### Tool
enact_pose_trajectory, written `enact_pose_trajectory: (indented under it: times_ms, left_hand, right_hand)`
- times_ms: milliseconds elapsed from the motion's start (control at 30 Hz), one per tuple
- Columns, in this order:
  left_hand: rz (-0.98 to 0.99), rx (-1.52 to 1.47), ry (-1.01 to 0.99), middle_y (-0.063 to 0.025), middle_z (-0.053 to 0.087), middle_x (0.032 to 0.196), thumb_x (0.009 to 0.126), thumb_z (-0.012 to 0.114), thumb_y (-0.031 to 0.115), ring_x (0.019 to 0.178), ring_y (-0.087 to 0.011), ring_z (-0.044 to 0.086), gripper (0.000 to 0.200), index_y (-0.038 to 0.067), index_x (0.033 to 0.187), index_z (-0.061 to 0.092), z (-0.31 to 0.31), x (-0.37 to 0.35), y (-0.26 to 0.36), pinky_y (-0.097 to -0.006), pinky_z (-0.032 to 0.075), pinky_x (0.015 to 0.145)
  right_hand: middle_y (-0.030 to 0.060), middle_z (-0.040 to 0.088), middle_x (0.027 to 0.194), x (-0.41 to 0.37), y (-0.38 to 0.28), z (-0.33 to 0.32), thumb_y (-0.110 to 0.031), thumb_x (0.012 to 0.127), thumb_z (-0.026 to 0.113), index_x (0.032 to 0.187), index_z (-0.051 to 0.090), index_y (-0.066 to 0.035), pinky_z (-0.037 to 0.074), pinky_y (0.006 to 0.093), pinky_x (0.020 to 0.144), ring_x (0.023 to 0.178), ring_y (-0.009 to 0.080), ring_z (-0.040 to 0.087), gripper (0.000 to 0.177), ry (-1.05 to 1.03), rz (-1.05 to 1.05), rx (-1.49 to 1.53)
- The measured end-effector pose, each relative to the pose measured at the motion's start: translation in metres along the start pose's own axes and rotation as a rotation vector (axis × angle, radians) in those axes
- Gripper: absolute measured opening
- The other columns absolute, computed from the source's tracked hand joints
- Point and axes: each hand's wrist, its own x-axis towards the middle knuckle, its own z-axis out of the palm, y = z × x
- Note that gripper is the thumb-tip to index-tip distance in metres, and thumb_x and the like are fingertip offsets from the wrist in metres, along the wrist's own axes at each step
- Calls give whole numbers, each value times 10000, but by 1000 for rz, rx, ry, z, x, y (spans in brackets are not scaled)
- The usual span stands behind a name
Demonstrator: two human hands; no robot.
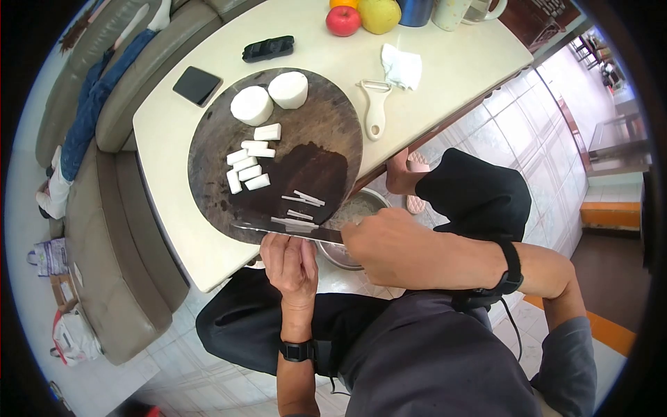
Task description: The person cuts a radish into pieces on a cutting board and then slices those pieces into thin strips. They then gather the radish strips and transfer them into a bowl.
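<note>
My right hand (pixel 379 243) is wrapped round the handle of a kitchen knife (pixel 325 235). The blade lies across the near edge of a round wooden cutting board (pixel 215 163). Close against the blade, my left hand (pixel 288 267) has its fingers bent and pressed together; whatever they hold is hidden. Thin white strips (pixel 303 199), which look like white radish, lie on the dark wet patch beyond the blade. Farther up are several short white blocks (pixel 244 164) and two thick white rounds (pixel 251 105).
A peeler (pixel 376 115) and a crumpled white tissue (pixel 401 67) lie right of the board. A phone (pixel 197 86) and a black object (pixel 268 48) lie beyond it. Fruit (pixel 343 21) stands at the back. A metal basin (pixel 373 199) sits below the table edge. A person's legs (pixel 104 90) rest on the sofa.
</note>
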Motion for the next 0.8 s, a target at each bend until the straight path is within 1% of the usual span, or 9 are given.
enact_pose_trajectory:
  times_ms: [67,233,333,400,467,500,567,733,800]
  left_hand:
    - [-9,1,1,-167,617,895,685,702,-77,878,-364,605,153,-33,816,637,1,-1,-1,-454,484,822]
    - [-8,1,16,-163,595,848,683,697,-90,856,-369,600,133,-32,771,617,2,-2,-2,-455,487,808]
    - [12,8,-2,-171,605,871,682,696,-96,854,-375,598,137,-38,784,626,1,-1,-3,-453,487,810]
    - [-2,2,-23,-176,615,961,716,690,-69,922,-375,590,156,-37,855,627,1,-3,-3,-440,478,828]
    - [-4,3,-16,-171,619,948,706,699,-71,910,-370,591,154,-40,844,637,1,0,0,-447,481,832]
    - [-10,4,-8,-165,624,934,696,707,-74,898,-365,593,153,-42,833,647,0,1,1,-454,483,837]
    - [-8,2,-8,-161,623,933,696,709,-70,906,-362,591,156,-41,837,649,0,0,0,-454,483,836]
    - [0,0,-6,-154,618,924,692,712,-68,908,-357,589,167,-39,845,652,-1,-2,-1,-454,482,835]
    - [9,-8,-19,-168,610,940,711,688,-58,916,-365,587,158,-37,858,635,-1,-2,-2,-437,479,825]
  right_hand:
    - [186,642,733,-4,-2,-8,-17,644,654,714,649,26,511,413,629,726,338,662,82,-56,18,-29]
    - [184,650,747,-4,-5,-12,-17,647,654,723,653,26,514,407,621,714,333,664,87,-65,23,-39]
    - [176,655,752,3,-7,-1,-22,647,658,737,662,18,517,407,617,711,329,665,98,-40,2,-53]
    - [173,658,756,6,-4,6,-26,647,661,744,667,14,519,408,616,712,327,666,105,-7,-29,-64]
    - [165,657,756,9,0,7,-28,640,663,743,671,-1,519,406,612,711,326,667,107,70,-40,-1]
    - [165,657,756,9,1,7,-28,640,663,743,671,-1,519,406,612,711,326,667,107,71,-42,-2]
    - [171,649,734,6,5,6,-32,625,668,735,666,8,515,409,612,708,331,666,118,-23,25,-26]
    - [188,641,703,-5,3,-6,-39,600,682,705,653,30,517,408,616,699,343,663,130,-17,9,-29]
    - [193,640,697,-6,4,-7,-43,593,687,698,650,36,518,408,616,695,346,662,136,-17,-6,-45]
